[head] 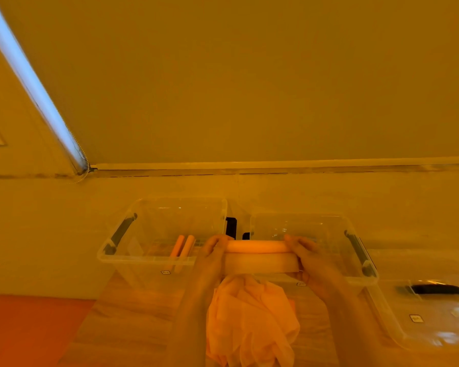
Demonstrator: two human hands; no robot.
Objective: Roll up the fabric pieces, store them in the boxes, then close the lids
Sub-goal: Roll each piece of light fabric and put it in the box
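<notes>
Clear plastic makes up the left box [154, 234], which stands open on the wooden worktop [133, 321] with its dark handle [122, 231] turned outward; two rolled fabric pieces [183, 249] lean against its near wall, parked at one side, I judge, so that more can go in next to them. Just right of them the left hand [214, 251] curls round one end of a fabric roll [257, 247], and the right hand [306, 254] curls round the other end — a grip at both ends that looks meant to keep the coil tight and level while it is carried. A flat pale band [260, 263] sits under the roll, between the hands; whether it is the last unrolled strip or part of a box rim I cannot tell. The roll is lifted above the near rims, over the gap between the boxes, and not yet inside either one. Below it a loose heap of fabric [249, 321] lies crumpled on the worktop, close to the body, within easy reach for the next rolling. The right box [326, 229] stands open too and seems to hold nothing yet — though glare makes that uncertain. Furthest right a clear lid [432, 311] with a dark clip lies flat on the worktop, set aside so the boxes stay open for filling.
</notes>
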